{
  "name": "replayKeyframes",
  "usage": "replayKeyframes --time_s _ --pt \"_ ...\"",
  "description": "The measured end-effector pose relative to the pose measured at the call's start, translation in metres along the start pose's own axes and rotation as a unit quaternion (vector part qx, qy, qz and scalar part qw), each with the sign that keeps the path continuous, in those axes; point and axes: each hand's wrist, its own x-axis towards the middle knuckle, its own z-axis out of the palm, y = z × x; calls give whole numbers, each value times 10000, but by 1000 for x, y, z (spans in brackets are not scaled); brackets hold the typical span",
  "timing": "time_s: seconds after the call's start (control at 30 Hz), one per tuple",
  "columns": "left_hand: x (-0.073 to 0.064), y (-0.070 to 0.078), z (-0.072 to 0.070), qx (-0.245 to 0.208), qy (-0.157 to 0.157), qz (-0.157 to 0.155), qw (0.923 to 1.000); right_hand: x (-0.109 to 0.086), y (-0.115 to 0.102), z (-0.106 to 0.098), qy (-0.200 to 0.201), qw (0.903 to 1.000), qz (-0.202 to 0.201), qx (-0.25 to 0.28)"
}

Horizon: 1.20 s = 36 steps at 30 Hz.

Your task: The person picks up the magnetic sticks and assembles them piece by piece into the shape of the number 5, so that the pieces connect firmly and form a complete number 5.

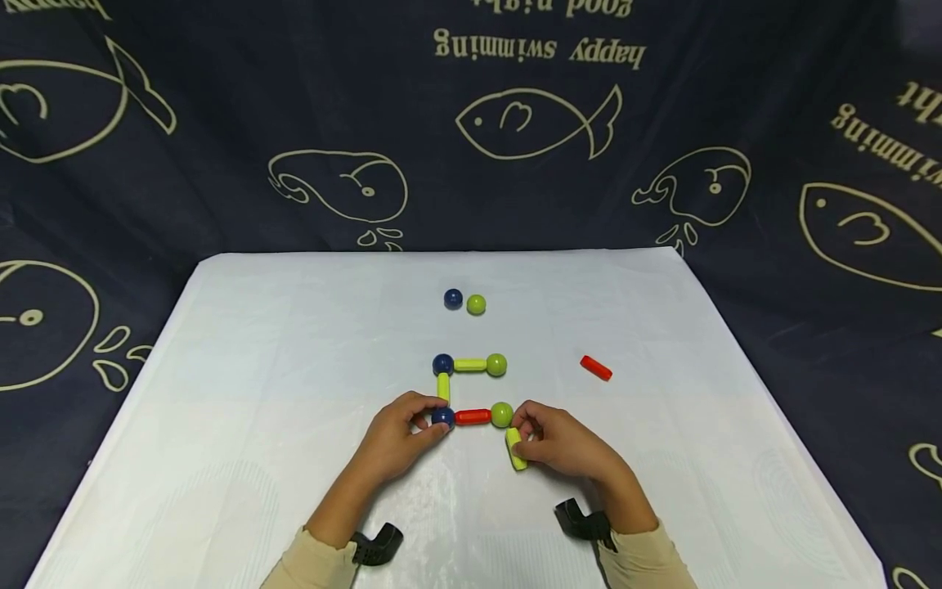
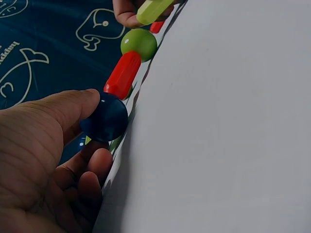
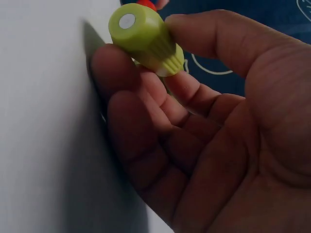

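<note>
Blue ball: glossy, smooth, plastic-looking; green ball likewise. Red rod: shiny faceted plastic by look. Yellow-green rod: satin plastic, grooved side; end disc smooth, metallic-looking. Surface: smooth, slight sheen. Backdrop: matt cloth. Left sleeve: matt fabric.

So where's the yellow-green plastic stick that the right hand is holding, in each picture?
Head: the yellow-green plastic stick is low and a bit right of the middle, just below a glossy green plastic ball.
Left wrist: the stick is at the top edge, near the middle.
Right wrist: the stick is near the top, left of the middle, with its round silver end showing.
Landmark in all three: the right hand pinching it.
</note>
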Motion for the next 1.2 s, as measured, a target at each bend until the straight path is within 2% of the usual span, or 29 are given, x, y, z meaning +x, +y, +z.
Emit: replayKeyframes --time_s 0.67,1.2 --pt "1 1 -1 43 -14 -92 9999 4 -1 8 119 9999 17 116" --pt "1 2 -1 37 7 -60 10000 4 -1 10 24 9987 52 514"
